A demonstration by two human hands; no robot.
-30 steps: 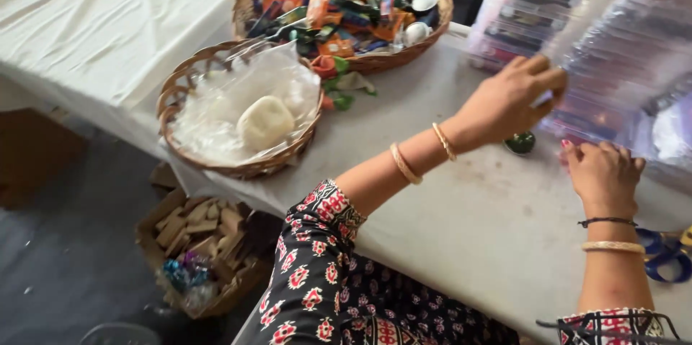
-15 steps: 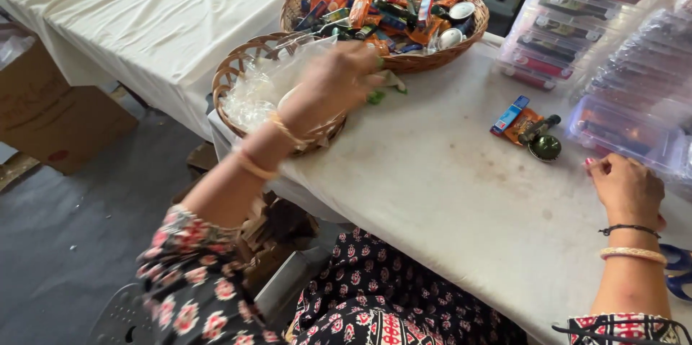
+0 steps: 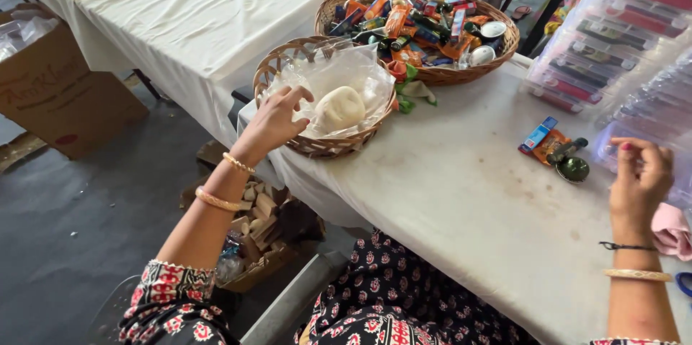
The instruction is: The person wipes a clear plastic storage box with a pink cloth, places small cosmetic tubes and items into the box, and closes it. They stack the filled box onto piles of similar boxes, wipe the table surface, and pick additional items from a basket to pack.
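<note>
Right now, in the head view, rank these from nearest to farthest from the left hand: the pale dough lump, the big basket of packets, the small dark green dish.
1. Pale dough lump, in the small basket beside the left hand.
2. Big basket of packets, behind it.
3. Small dark green dish, far across the table by the right hand.

Two wicker baskets (image 3: 328, 147) (image 3: 440, 74), one pale dough lump (image 3: 340, 108), two hands (image 3: 274, 120) (image 3: 640, 175), one cardboard box (image 3: 61, 96).

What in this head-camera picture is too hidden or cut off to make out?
- Contents of the small basket: crinkled clear plastic covers all but a pale lump.
- Left hand: fingertips sit in the plastic; grip unclear.
- Right hand: fingers curl away; contact unclear.
- Clear boxes: cut off by the right edge.
</note>
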